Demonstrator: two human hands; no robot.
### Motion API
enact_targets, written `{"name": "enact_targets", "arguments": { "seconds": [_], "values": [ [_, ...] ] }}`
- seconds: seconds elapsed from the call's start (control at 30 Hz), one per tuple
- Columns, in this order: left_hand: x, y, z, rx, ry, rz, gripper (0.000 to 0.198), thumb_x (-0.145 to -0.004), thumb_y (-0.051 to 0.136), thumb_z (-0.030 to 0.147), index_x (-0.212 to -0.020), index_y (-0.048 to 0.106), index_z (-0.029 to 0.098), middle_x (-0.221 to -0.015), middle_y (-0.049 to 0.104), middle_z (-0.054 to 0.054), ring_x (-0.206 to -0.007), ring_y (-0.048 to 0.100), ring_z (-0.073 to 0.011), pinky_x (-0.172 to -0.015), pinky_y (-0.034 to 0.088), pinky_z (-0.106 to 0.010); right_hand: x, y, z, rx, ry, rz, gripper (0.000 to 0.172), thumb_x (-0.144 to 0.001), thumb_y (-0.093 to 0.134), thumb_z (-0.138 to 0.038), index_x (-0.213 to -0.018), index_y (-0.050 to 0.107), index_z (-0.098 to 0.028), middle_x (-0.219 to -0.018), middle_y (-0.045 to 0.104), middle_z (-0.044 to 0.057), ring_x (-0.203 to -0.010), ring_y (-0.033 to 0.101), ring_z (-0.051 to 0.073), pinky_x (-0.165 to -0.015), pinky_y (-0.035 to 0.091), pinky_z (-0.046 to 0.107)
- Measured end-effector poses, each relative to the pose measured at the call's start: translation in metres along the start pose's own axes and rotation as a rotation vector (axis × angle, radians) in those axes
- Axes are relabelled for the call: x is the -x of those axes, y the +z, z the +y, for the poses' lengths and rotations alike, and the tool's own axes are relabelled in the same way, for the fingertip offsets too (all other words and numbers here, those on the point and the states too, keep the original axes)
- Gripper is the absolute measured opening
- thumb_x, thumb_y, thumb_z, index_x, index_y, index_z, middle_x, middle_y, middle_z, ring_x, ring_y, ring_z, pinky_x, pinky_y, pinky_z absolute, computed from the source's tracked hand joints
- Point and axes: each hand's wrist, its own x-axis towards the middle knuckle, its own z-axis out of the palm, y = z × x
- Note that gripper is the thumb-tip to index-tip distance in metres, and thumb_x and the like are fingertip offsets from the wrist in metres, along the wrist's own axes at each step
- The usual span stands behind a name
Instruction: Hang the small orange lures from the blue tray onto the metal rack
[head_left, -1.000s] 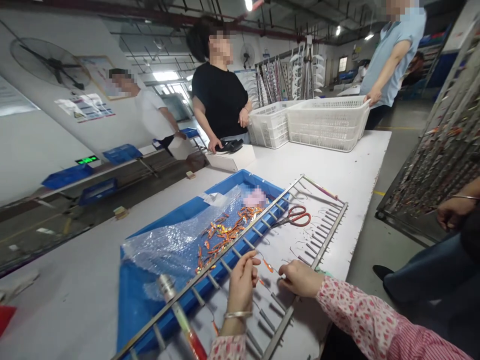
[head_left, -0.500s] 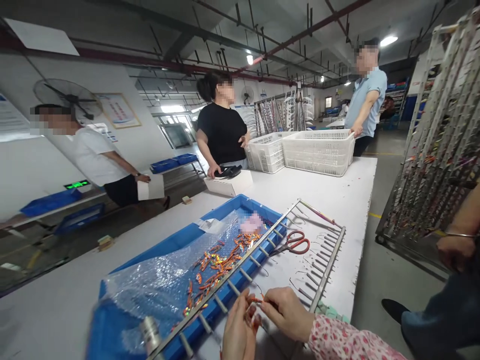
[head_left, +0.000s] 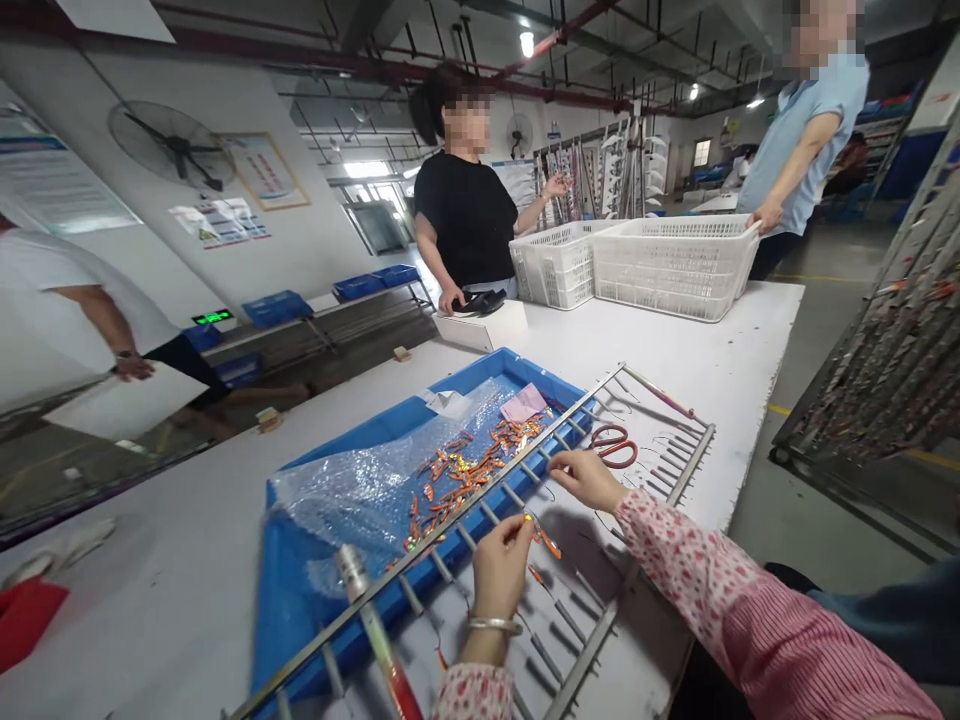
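Slim orange piece (head_left: 551, 545), tilted

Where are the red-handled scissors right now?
In the head view, the red-handled scissors lie right of centre on the white table, between the long bars of the pegged metal frame, just beyond the right hand.

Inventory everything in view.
Pegged frame: one, grey, partly over tray
Lure-like pieces: many, mostly orange, mainly in tray
Tray: one, blue, on table
Bubble wrap: one, clear, in tray
Scissors: one, red-handled, beside tray
Table: one, white, centre
Baskets: at least two, white, far tabletop
Box: one, white, far tabletop
Racks: several, grey, right and background
Co-workers: at least three, white/black/blue tops, beyond table
Left hand: one, pink-patterned sleeve, pinching a piece
Right hand: one, pink-patterned sleeve, near frame
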Motion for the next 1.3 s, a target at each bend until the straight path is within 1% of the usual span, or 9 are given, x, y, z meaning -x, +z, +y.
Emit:
{"name": "enact_targets", "arguments": {
  "seconds": [0.07, 0.13, 0.2, 0.3, 0.47, 0.77, 0.93, 1.17, 1.3],
  "values": [
    [-0.006, 0.005, 0.002, -0.059, 0.021, -0.009, 0.032, -0.071, 0.055, 0.042, -0.082, 0.069, 0.015, -0.081, 0.07, -0.007, -0.077, 0.063, -0.0213, -0.072, 0.046, -0.031, -0.015, 0.004, 0.0, 0.015, -0.044, -0.094, 0.019, -0.082, 0.052, -0.022, -0.096, 0.065, -0.019, -0.086, 0.066, 0.004, -0.078, 0.059, 0.015, -0.073, 0.04, 0.024],
    [-0.01, 0.011, 0.005, -0.124, 0.032, -0.024, 0.029, -0.072, 0.053, 0.038, -0.082, 0.068, 0.015, -0.081, 0.07, -0.008, -0.077, 0.064, -0.0214, -0.073, 0.046, -0.031, -0.026, 0.012, -0.001, -0.033, -0.054, -0.179, 0.022, -0.08, 0.054, -0.02, -0.099, 0.065, -0.019, -0.081, 0.066, 0.003, -0.078, 0.06, 0.015, -0.073, 0.042, 0.025],
    [-0.013, 0.016, 0.006, -0.187, 0.03, -0.033, 0.027, -0.073, 0.052, 0.034, -0.083, 0.068, 0.015, -0.08, 0.07, -0.008, -0.075, 0.064, -0.021, -0.071, 0.045, -0.031, -0.031, 0.02, -0.001, -0.173, 0.018, -0.238, 0.022, -0.078, 0.054, -0.016, -0.097, 0.065, -0.018, -0.069, 0.063, 0.0, -0.064, 0.06, 0.012, -0.066, 0.044, 0.022],
    [-0.015, 0.02, 0.005, -0.249, 0.03, -0.045, 0.025, -0.074, 0.05, 0.031, -0.083, 0.068, 0.015, -0.078, 0.07, -0.008, -0.072, 0.063, -0.0197, -0.069, 0.043, -0.029, -0.033, 0.028, 0.002, -0.482, 0.19, -0.281, 0.022, -0.075, 0.053, -0.012, -0.094, 0.063, -0.016, -0.059, 0.058, -0.003, -0.044, 0.05, 0.007, -0.047, 0.04, 0.017],
    [-0.015, 0.022, 0.008, -0.28, 0.037, -0.071, 0.024, -0.075, 0.05, 0.029, -0.083, 0.068, 0.016, -0.075, 0.07, -0.006, -0.07, 0.062, -0.0184, -0.068, 0.041, -0.028, -0.031, 0.03, 0.003, -0.783, 0.283, -0.266, 0.02, -0.072, 0.054, -0.009, -0.09, 0.062, -0.014, -0.054, 0.053, -0.005, -0.037, 0.042, 0.005, -0.036, 0.034, 0.015],
    [-0.01, 0.027, 0.012, -0.315, 0.108, -0.15, 0.022, -0.078, 0.048, 0.029, -0.077, 0.066, 0.018, -0.071, 0.068, -0.002, -0.066, 0.059, -0.0153, -0.062, 0.037, -0.025, -0.028, 0.031, 0.006, -0.722, 0.246, -0.211, 0.021, -0.071, 0.054, -0.009, -0.088, 0.064, -0.014, -0.052, 0.054, -0.004, -0.038, 0.045, 0.006, -0.036, 0.035, 0.014],
    [-0.013, 0.029, 0.01, -0.352, 0.016, -0.081, 0.019, -0.076, 0.051, 0.028, -0.077, 0.068, 0.019, -0.07, 0.068, -0.002, -0.065, 0.059, -0.0148, -0.061, 0.036, -0.024, -0.027, 0.031, 0.008, -0.708, 0.257, -0.204, 0.019, -0.072, 0.053, -0.008, -0.086, 0.065, -0.014, -0.058, 0.058, -0.002, -0.04, 0.047, 0.005, -0.036, 0.035, 0.014],
    [-0.013, 0.028, 0.015, -0.298, 0.026, -0.055, 0.021, -0.076, 0.051, 0.03, -0.079, 0.068, 0.019, -0.069, 0.068, -0.002, -0.062, 0.059, -0.0145, -0.061, 0.037, -0.025, -0.029, 0.034, 0.008, -0.749, 0.278, -0.213, 0.019, -0.072, 0.053, -0.007, -0.085, 0.065, -0.014, -0.057, 0.057, -0.003, -0.039, 0.046, 0.005, -0.035, 0.033, 0.014],
    [-0.014, 0.027, 0.014, -0.303, 0.002, -0.047, 0.019, -0.075, 0.052, 0.028, -0.08, 0.068, 0.018, -0.072, 0.069, -0.003, -0.069, 0.06, -0.0156, -0.063, 0.038, -0.025, -0.028, 0.034, 0.007, -0.776, 0.302, -0.215, 0.019, -0.072, 0.053, -0.007, -0.085, 0.065, -0.013, -0.057, 0.058, -0.003, -0.038, 0.044, 0.005, -0.035, 0.033, 0.015]
  ]
}}
